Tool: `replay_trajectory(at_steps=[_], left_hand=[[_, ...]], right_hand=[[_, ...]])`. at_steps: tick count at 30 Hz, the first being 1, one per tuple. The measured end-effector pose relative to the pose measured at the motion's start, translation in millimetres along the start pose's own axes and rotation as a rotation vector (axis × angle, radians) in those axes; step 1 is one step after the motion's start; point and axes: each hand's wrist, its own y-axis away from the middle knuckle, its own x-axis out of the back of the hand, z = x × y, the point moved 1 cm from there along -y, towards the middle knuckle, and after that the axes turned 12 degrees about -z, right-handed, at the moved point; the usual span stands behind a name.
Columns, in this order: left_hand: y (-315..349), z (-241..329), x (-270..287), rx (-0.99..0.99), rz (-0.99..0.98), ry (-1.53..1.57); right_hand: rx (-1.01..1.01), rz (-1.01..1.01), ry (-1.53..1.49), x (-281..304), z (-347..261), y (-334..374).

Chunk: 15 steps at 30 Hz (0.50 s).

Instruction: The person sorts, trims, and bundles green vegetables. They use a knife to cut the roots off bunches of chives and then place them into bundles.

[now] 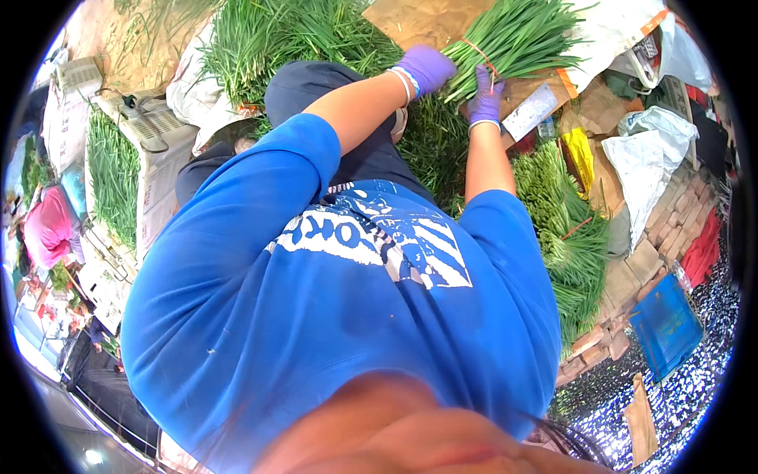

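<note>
A bundle of garlic chives (517, 39) lies at the top on a brown board, with a thin red tie (476, 52) around its stalks. My left hand (429, 69), in a purple glove, is closed by the cut stalk ends at the bundle's left. What it grips is hidden behind its fingers. At the near side of the bundle, my right hand (485, 101), also purple-gloved, has its fingers closed where a loose end of the red tie hangs down. Its fingertips touch the stalks.
A large heap of loose chives (296, 43) spreads beyond my left arm. Tied bundles (572, 237) are stacked at my right. A knife-like flat blade (530, 112) rests near my right wrist. White crates (154, 130) stand left; a blue plastic tray (667, 324) lies at lower right.
</note>
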Motion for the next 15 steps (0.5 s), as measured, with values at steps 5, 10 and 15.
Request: replay_trajectory(at_steps=[5, 10, 15], left_hand=[[39, -10, 25, -0.15, -0.249, 0.291], [54, -7, 7, -0.142, -0.307, 0.025], [15, 10, 0, 0.151, 0.085, 0.099]], right_hand=[[-0.035, -0.019, -0.23, -3, 9, -7], [0.008, -0.031, -0.161, 7, 16, -16], [-0.059, -0.003, -0.227, -18, -2, -14]])
